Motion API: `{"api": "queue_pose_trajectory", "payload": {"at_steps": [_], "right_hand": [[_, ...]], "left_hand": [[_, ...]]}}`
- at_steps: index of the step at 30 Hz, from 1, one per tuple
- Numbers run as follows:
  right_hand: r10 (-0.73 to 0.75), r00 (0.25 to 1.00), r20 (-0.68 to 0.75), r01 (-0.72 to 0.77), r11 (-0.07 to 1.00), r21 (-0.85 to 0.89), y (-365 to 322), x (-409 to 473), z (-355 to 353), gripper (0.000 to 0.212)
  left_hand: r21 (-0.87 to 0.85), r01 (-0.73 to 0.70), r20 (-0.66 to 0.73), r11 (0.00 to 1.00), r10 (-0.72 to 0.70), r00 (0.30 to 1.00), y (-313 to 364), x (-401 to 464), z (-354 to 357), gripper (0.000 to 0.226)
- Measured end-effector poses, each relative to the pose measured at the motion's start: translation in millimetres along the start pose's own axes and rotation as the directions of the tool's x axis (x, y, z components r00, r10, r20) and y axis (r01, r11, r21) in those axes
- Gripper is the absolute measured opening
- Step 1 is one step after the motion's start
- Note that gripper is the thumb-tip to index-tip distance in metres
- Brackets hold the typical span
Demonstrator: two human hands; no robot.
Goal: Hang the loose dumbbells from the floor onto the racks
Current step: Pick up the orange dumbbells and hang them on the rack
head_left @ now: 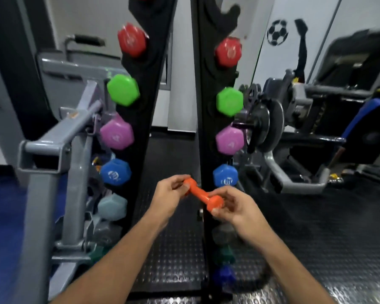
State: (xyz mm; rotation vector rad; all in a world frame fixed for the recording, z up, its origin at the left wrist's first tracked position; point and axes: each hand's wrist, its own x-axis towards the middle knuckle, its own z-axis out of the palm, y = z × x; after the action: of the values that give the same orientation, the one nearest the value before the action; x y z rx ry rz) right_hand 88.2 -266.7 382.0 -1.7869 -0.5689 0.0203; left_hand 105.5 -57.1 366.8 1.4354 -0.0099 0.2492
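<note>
A: Where's the orange dumbbell (203, 197) rn?

B: Off the floor, held up betw the two black rack uprights, left upright (149, 88) and right upright (204, 106), tilted, far end higher.

A: Hands?

B: Left hand (170, 195) fingers curled round the upper-left head, right hand (230, 204) pinching the lower-right head. Both gripping it.

A: Rack contents?

B: Each side, top down: red dumbbell (132, 40), green dumbbell (123, 89), pink dumbbell (116, 133), blue dumbbell (115, 171), w/ a grey-blue dumbbell (112, 206) below on the left side. Lower ones too blurry to tell. Rack stands on the black studded rubber floor mat (173, 260).

A: Anything beside it?

B: Grey machine frame (53, 150) just left, weight plates (268, 126) right.
</note>
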Motion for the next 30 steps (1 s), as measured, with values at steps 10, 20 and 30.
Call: {"api": "queue_pose_trajectory", "payload": {"at_steps": [10,20,30], "right_hand": [[-0.325,0.939,-0.117,0.285,0.92,-0.268,-141.6,30.3,-38.6,0.033],[-0.496,0.805,-0.325,0.404,0.86,-0.313,-225.0,45.6,-63.8,0.036],[-0.527,0.697,-0.487,0.375,0.846,-0.378,-280.2,105.4,-80.3,0.027]], "left_hand": [[-0.195,-0.122,0.089,0.973,0.141,0.986,155.7,29.5,34.5,0.026],[0.302,-0.337,-0.167,0.892,0.398,0.902,236.0,71.4,55.5,0.06],[0.54,-0.279,-0.029,0.794,0.349,0.937,249.1,94.8,63.6,0.101]]}}
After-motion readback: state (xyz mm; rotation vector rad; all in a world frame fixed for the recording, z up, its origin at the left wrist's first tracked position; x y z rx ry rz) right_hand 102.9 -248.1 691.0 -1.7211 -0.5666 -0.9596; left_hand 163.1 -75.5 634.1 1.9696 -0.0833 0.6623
